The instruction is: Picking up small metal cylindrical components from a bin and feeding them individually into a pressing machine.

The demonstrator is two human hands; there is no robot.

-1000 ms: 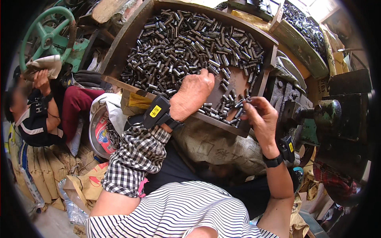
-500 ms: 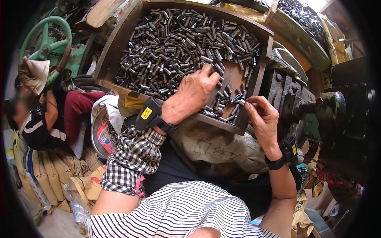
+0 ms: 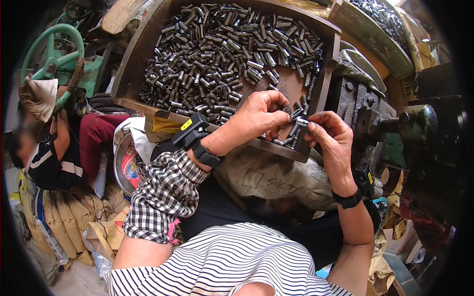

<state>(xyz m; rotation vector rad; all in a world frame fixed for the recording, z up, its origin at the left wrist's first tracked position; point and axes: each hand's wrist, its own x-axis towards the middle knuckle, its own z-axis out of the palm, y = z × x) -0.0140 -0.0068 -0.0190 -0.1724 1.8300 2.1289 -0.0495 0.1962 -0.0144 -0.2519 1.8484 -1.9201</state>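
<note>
- Since the earlier frame, both hands have been drawn together at the near right corner of the wooden tray (image 3: 129, 74).
- One short metal sleeve (image 3: 302, 121) is pinched in the right hand (image 3: 332, 140) fingertips, clear of the heap for handling.
- Several sleeves are gathered in the curled left hand (image 3: 256, 118).
- A yellow tag (image 3: 186, 125) is seen on the left wrist strap.

bare tray floor (image 3: 289, 89) open beside tube pile (image 3: 222, 54), tray wall (image 3: 330, 74) blocking right
</note>
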